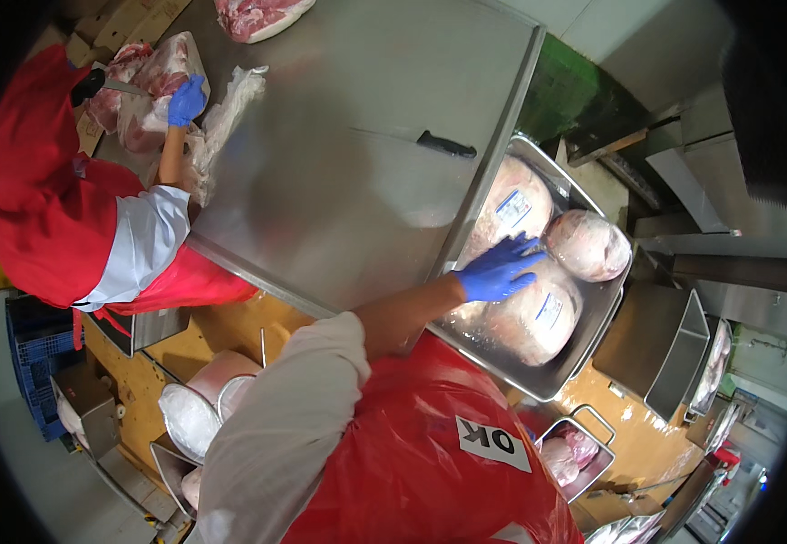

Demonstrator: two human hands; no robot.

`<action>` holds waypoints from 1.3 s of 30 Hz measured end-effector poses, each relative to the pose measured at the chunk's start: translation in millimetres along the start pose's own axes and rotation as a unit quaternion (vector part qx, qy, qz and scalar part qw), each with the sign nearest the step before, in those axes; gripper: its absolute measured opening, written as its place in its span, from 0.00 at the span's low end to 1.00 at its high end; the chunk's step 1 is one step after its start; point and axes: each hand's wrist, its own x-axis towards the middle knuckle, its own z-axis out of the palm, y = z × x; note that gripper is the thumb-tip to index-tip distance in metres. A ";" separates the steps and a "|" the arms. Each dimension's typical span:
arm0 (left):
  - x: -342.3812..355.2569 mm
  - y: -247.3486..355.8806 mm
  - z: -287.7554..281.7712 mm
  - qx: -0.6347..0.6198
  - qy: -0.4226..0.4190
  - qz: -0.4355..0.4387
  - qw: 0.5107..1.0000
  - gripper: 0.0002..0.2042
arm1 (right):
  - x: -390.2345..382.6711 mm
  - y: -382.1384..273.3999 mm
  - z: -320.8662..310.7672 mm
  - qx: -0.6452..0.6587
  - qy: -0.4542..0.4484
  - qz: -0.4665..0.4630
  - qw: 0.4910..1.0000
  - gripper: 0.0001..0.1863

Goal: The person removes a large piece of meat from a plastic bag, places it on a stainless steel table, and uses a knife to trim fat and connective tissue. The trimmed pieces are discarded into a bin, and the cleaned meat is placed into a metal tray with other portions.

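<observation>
Head view: we have a wrapped meat piece (pixel 549 319) in the steel tray (pixel 507 365), roundish, no clear long axis, lying bodyward of our left hand's (pixel 499 273) spread fingers; our right hand is out of sight. Farther out, a knife (pixel 446 143) rests on the metal table (pixel 393 72).

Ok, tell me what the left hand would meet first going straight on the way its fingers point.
Most likely the round piece of meat at the right of the metal tub, though its height against the left hand is unclear.
</observation>
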 end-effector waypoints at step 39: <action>-27.1 -8.8 12.6 0.417 -0.101 -0.188 0.884 0.26 | 256.0 -125.5 -43.7 -0.148 0.299 -0.296 0.895 0.25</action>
